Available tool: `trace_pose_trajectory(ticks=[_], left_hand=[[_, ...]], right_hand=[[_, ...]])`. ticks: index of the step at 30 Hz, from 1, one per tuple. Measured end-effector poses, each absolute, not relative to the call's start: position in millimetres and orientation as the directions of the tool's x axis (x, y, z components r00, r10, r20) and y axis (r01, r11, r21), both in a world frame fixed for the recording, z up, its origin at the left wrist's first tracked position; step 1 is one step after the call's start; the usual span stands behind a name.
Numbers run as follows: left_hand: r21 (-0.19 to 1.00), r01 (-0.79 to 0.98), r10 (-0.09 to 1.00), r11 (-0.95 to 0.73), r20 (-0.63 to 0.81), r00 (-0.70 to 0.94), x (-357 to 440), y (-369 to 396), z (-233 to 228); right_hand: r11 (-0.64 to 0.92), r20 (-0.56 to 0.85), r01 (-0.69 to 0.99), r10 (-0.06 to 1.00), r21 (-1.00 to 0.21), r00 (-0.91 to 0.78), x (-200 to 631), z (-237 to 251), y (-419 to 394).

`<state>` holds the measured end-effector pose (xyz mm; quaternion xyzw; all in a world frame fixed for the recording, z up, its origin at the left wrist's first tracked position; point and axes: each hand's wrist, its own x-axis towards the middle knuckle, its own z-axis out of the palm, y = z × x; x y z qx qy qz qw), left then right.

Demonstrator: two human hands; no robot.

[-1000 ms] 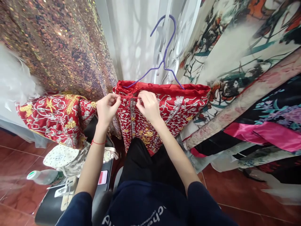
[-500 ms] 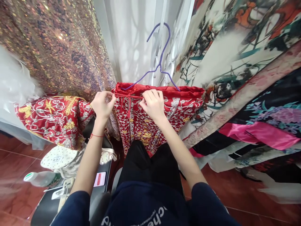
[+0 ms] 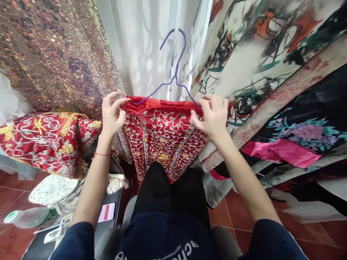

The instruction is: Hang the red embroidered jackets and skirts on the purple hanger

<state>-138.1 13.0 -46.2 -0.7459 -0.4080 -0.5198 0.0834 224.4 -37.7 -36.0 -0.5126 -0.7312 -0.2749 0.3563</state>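
In the head view, a red embroidered garment (image 3: 162,137) is hung over a purple hanger (image 3: 173,68) straight ahead, in front of a white curtain (image 3: 146,50); its top left corner is pinched by the fingers of the left hand (image 3: 112,113); its top right edge is gripped by the closed right hand (image 3: 213,115); a sequinned fabric (image 3: 54,54) is seen at the left.

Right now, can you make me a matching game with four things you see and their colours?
Things:
1. hanger
2. embroidered skirt
3. curtain
4. wrist string

Colours:
A. white
B. thin red
C. purple
D. red with silver and gold patterns

Pairs: 1-C, 2-D, 3-A, 4-B. The left hand and right hand each hold a top corner of the skirt.
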Motion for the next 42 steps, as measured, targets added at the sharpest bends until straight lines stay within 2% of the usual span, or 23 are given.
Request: trace_pose_trajectory(ticks=[3, 5, 7, 9, 13, 16, 19, 22, 26, 31, 36, 42], left_hand=[[0.252, 0.702, 0.582, -0.666, 0.765, 0.277, -141, 24, -36], [0.271, 0.675, 0.62, -0.687, 0.702, 0.349, -142, 32, -31], [0.322, 0.635, 0.633, -0.702, 0.691, 0.35, -142, 40, -28], [0.379, 0.606, 0.628, -0.699, 0.73, 0.268, -140, 45, -27], [0.482, 0.511, 0.593, -0.712, 0.803, 0.069, -142, 54, -31], [0.525, 0.472, 0.582, -0.708, 0.813, -0.03, -150, 61, -35], [0.546, 0.514, 0.634, -0.661, 0.773, -0.006, -153, 64, -39], [0.511, 0.584, 0.668, -0.631, 0.74, 0.076, -146, 62, -44], [0.403, 0.669, 0.581, -0.624, 0.812, 0.054, -125, 63, -55], [0.445, 0.746, 0.472, -0.495, 0.859, -0.199, -103, 74, -77], [0.438, 0.776, 0.412, -0.455, 0.875, -0.252, -95, 81, -89], [0.476, 0.755, 0.409, -0.451, 0.862, -0.299, -93, 83, -95]], right_hand=[[0.345, 0.743, 0.938, 0.616, 0.045, -0.262, 271, -33, -39], [0.414, 0.687, 0.91, 0.65, 0.04, -0.326, 291, -35, -39], [0.49, 0.654, 0.872, 0.657, 0.008, -0.375, 300, -37, -38], [0.548, 0.674, 0.836, 0.629, -0.031, -0.388, 300, -36, -36], [0.552, 0.793, 0.826, 0.55, -0.112, -0.26, 285, -22, -28], [0.516, 0.814, 0.836, 0.558, -0.188, -0.161, 266, -12, -21], [0.477, 0.783, 0.837, 0.614, -0.27, -0.097, 245, -14, -14], [0.33, 0.772, 0.885, 0.633, -0.328, 0.05, 225, -30, -8], [0.161, 0.779, 0.955, 0.619, -0.248, 0.097, 212, -54, 1], [0.077, 0.836, 0.976, 0.533, -0.203, 0.131, 217, -71, 14], [0.102, 0.889, 0.984, 0.45, -0.145, 0.084, 222, -78, 24], [0.154, 0.904, 0.985, 0.428, -0.078, 0.004, 223, -77, 27]])
